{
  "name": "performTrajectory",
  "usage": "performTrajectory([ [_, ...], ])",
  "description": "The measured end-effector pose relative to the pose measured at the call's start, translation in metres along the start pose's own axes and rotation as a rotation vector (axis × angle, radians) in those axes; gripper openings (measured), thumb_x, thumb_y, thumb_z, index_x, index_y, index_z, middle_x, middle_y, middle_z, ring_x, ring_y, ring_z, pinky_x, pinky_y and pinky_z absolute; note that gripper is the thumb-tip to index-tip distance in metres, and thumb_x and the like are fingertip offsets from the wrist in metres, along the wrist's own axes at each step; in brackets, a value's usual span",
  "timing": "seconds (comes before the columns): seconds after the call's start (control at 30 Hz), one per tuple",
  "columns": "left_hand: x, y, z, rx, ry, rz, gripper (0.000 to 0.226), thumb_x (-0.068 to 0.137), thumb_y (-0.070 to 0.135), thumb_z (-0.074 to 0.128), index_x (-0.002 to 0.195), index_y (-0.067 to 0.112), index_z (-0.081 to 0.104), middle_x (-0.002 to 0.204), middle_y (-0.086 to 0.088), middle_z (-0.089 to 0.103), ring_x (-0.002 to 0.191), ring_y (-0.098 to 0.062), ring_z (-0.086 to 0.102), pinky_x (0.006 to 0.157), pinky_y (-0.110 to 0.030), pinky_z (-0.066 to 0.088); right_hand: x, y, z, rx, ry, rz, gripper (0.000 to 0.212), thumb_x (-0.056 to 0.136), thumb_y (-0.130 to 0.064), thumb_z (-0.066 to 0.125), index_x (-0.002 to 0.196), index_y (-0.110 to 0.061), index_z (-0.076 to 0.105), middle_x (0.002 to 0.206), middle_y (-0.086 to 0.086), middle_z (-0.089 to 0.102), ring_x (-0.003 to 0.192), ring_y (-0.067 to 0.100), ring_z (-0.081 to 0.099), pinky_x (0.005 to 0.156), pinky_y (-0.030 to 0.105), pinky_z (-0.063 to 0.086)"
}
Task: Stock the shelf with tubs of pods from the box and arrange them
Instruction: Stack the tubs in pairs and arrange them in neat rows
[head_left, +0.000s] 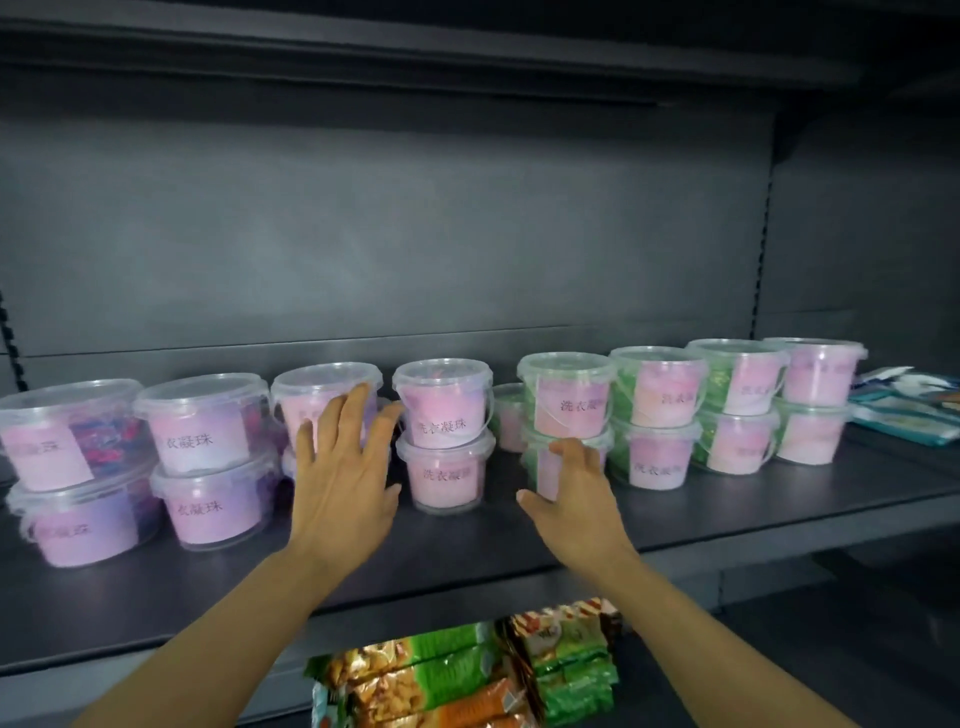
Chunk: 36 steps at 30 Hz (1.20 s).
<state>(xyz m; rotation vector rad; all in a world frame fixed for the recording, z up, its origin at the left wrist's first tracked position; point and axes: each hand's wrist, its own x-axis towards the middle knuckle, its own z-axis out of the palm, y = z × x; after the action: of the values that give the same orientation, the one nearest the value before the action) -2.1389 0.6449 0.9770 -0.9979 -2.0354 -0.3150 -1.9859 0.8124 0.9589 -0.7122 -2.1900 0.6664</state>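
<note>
Dark grey metal shelf (519, 551) carries clear lidded plastic tubs of pods in two-high stacks, purple-pink at left, green at right. You're in the arranging step; no box in view. Your left hand (345, 467) has fingers spread wide, flat against the third stack of purple tubs (317, 395). Your right hand (574, 488) curls round the lower green tub (545, 467) of the middle stack. Next, probably nudge both stacks into line, gently, as the top tubs could slide.

Clear lidded tubs (445, 402) with pink labels, upright, stacked two high in row along dark shelf (519, 540).
</note>
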Motion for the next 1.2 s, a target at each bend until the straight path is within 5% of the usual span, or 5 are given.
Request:
performTrajectory([
  [0.43,-0.005,0.126,0.001,-0.564,-0.190,-0.142,0.084,0.081,0.030,0.070,0.146,0.021,0.019,0.146,-0.002,0.038,0.128,-0.023,0.043,0.099,-0.036,0.041,0.009,0.106,-0.103,-0.060,0.076,0.168,0.061,0.080,-0.017,0.071,0.128,-0.002,0.037,0.129,0.017,0.041,0.112,0.032,0.047,0.084,0.036,0.045],
  [0.63,0.015,0.179,0.043,-0.786,-0.242,-0.437,0.103,0.072,0.026,0.079,0.148,0.015,0.010,0.149,-0.009,0.034,0.136,-0.024,0.036,0.108,-0.041,0.037,0.048,0.146,-0.108,0.115,-0.025,0.137,0.076,0.078,-0.015,0.074,0.134,-0.005,0.024,0.135,0.017,0.038,0.121,0.032,0.041,0.092,0.036,0.040],
  [0.77,0.031,0.205,0.064,-0.911,-0.192,-0.616,0.115,0.063,0.020,0.084,0.146,0.028,0.004,0.145,-0.008,0.041,0.133,-0.025,0.041,0.106,-0.046,0.041,0.070,0.165,-0.100,0.265,-0.072,0.025,0.086,0.072,-0.011,0.078,0.137,-0.010,0.021,0.136,0.005,0.041,0.120,0.018,0.041,0.096,0.030,0.038],
  [0.9,0.042,0.218,0.075,-0.947,-0.133,-0.788,0.120,0.063,0.014,0.085,0.146,0.023,0.000,0.138,-0.012,0.048,0.123,-0.029,0.051,0.098,-0.037,0.044,0.085,0.178,-0.085,0.331,-0.101,0.009,0.101,0.068,-0.014,0.081,0.142,-0.018,0.013,0.140,0.003,0.040,0.127,0.023,0.042,0.104,0.043,0.040],
  [1.2,0.051,0.224,0.082,-0.951,-0.124,-0.836,0.108,0.059,0.017,0.087,0.139,0.017,0.015,0.128,-0.005,0.050,0.110,-0.019,0.051,0.087,-0.023,0.040,0.097,0.177,-0.066,0.334,-0.002,0.019,0.105,0.062,-0.018,0.084,0.140,-0.012,0.014,0.139,0.010,0.038,0.123,0.029,0.043,0.095,0.036,0.040],
])
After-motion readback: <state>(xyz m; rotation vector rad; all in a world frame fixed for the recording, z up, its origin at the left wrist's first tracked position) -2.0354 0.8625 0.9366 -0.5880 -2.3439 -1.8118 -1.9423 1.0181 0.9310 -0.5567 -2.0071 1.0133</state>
